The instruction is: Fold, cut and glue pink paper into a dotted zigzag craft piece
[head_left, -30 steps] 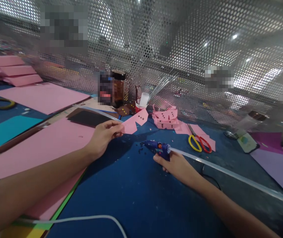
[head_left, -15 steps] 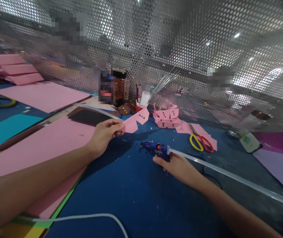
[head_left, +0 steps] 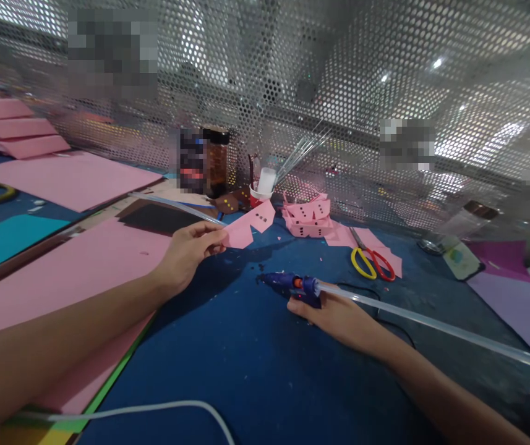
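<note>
Between the thumb and fingers of my left hand (head_left: 195, 250) is a notched strip of pink paper (head_left: 241, 230), with small dark dots near its far end. My right hand (head_left: 327, 312) is wrapped round a blue hot glue gun (head_left: 287, 283), whose nozzle points left, just over small dark bits on the blue table. A long clear glue stick (head_left: 413, 316) runs out of the gun's back toward the right edge. Nozzle and pink strip are apart. Beyond the gun stand folded pink paper pieces with dots (head_left: 306, 216).
Scissors (head_left: 370, 262) with yellow and red handles lie right of the folded pieces. A cup (head_left: 261, 193) of clear sticks and a dark-lidded jar (head_left: 217, 161) stand by the perforated metal screen (head_left: 348, 80). Pink sheets (head_left: 83, 278) cover the left; a white cable (head_left: 153, 406) crosses in front.
The glue gun sits slightly lower and farther left in the picture. The whole view has shifted a little, moving most things left. Both hands keep their holds.
</note>
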A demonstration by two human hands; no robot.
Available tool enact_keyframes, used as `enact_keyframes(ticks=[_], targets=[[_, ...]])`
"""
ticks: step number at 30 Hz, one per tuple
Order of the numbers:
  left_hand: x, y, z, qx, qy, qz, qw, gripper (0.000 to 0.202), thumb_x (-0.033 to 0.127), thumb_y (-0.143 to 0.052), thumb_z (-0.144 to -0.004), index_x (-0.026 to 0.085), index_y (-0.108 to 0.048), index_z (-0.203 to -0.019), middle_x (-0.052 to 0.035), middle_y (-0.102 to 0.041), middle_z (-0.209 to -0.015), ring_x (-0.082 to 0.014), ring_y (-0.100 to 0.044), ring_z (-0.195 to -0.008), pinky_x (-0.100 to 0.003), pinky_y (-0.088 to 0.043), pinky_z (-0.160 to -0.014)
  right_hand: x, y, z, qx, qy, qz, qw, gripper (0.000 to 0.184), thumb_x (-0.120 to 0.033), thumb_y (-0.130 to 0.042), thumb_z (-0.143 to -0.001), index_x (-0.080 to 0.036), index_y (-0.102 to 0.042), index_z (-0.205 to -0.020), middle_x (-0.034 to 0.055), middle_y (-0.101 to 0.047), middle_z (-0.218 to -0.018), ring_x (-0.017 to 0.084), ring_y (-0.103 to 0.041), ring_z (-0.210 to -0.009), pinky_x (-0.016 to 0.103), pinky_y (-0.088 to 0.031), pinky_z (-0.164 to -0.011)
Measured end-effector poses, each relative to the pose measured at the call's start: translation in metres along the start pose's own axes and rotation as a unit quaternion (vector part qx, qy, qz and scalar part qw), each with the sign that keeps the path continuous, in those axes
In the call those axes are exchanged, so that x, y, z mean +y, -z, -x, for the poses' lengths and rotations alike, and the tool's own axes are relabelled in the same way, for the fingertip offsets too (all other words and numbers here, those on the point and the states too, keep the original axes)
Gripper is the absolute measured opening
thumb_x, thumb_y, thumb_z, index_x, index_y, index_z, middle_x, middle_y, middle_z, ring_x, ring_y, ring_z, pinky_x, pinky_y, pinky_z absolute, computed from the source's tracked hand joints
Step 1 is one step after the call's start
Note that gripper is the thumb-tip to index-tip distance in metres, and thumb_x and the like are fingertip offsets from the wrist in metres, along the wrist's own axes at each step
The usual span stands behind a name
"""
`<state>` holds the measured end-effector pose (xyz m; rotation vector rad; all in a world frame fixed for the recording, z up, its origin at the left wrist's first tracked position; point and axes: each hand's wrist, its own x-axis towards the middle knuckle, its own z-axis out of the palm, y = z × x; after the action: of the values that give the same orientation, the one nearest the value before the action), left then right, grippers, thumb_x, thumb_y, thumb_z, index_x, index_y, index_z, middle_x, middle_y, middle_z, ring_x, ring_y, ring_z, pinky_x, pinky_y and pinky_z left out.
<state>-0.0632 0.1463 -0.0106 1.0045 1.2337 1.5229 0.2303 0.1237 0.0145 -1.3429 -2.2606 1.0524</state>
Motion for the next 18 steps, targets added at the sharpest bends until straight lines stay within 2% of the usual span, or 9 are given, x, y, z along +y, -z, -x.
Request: enact_keyframes(ticks=[6,11,18], targets=[[0.0009,-0.0003,0.0009,-0.001,-0.002,-0.006,1.000,0.016,0.029,-0.079,-0.071,0.016,-0.072,-0.078,-0.0018,-0.067,-0.076,-0.0125,-0.058,-0.069,-0.027,-0.046,-0.069,-0.0082,0.0027,0.0008,-0.003,0.012,0.026,1.000,0.027,-0.048,-0.060,-0.091,-0.023,-0.069,-0.090,-0.0005,-0.068,-0.082,0.018,-0.060,-0.073,0.028,-0.044,-0.067],[0.0015,-0.0007,0.0009,0.007,0.003,-0.012,1.000,0.016,0.029,-0.079,-0.069,0.017,-0.071,-0.077,-0.0011,-0.067,-0.075,-0.0127,-0.058,-0.068,-0.028,-0.046,-0.069,-0.0062,0.0008,-0.0004,0.002,0.010,0.033,0.999,0.028,-0.050,-0.060,-0.091,-0.023,-0.068,-0.086,-0.0007,-0.067,-0.077,0.019,-0.060,-0.072,0.029,-0.044,-0.067],[0.0006,-0.0004,0.0004,0.003,0.002,-0.018,1.000,0.012,0.028,-0.078,-0.073,0.018,-0.072,-0.078,-0.0007,-0.067,-0.075,-0.0120,-0.058,-0.068,-0.026,-0.046,-0.069,-0.0025,-0.0014,-0.0014,0.003,0.009,0.031,0.999,0.030,-0.051,-0.058,-0.092,-0.024,-0.071,-0.089,0.0015,-0.071,-0.085,0.019,-0.063,-0.077,0.029,-0.046,-0.067]])
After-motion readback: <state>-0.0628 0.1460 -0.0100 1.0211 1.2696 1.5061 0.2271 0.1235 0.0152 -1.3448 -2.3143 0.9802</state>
